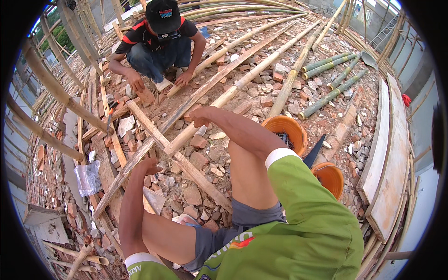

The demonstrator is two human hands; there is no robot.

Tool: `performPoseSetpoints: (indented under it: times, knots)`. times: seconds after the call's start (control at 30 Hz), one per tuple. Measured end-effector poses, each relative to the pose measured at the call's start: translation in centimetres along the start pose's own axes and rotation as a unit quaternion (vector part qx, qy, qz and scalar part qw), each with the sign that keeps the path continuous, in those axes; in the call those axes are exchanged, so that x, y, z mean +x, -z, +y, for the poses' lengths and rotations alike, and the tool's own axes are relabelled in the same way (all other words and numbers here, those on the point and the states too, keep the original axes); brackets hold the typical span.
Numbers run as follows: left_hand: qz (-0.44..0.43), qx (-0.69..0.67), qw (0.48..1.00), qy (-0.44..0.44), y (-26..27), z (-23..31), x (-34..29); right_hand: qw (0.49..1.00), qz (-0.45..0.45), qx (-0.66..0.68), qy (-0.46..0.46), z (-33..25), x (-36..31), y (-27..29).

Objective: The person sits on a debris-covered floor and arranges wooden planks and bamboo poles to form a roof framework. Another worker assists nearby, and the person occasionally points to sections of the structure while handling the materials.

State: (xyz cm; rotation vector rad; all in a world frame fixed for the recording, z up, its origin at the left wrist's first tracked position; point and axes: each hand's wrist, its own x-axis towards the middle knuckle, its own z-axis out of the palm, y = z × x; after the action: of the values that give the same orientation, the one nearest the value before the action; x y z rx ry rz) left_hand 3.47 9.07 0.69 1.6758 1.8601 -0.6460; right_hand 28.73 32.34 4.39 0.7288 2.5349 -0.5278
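Observation:
My left hand (148,165) hangs beside a crossing of two wooden battens, its fingers loosely bent and nothing visible in them. One long batten (219,87) runs from lower left to the far right; a shorter batten (200,179) crosses it. Over my right knee, my right hand (201,115) droops with loose fingers, above the near end of a pale bamboo pole (242,81); no held thing shows. Opposite me a person (161,46) in a dark cap squats, one hand (184,78) by another bamboo pole (207,63), the other (136,83) low over the rubble.
Orange buckets (298,128) (339,172) stand at my right, a dark blade (315,150) between them. Green bamboo lengths (333,95), a shovel (368,60) and broad boards (389,186) lie right. Left are a hammer-like tool (111,111), a plastic bag (87,178) and leaning poles (60,93). Broken brick covers the ground.

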Motion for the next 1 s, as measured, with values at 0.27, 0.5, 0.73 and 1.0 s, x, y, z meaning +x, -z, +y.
performPoseSetpoints:
  times: [0.27, 0.5, 0.73, 1.0]
  knots:
    - [0.024, 0.054, 0.998, -0.035, 2.1, 2.0, 0.3, 0.984, 0.029, -0.125, 0.121, 5.4, 4.0, -1.4]
    - [0.038, 0.036, 0.998, -0.045, -0.7, 0.1, 0.2, 0.998, 0.051, 0.031, -0.012, 0.3, -0.3, -0.2]
    - [0.042, 0.025, 0.998, -0.026, 0.4, 2.8, -0.6, 0.990, 0.066, 0.106, 0.062, 0.5, -2.9, 0.3]
    - [0.045, 0.014, 0.998, -0.038, 1.8, 4.8, -2.5, 0.996, 0.044, 0.072, 0.021, 0.9, -2.4, 0.1]
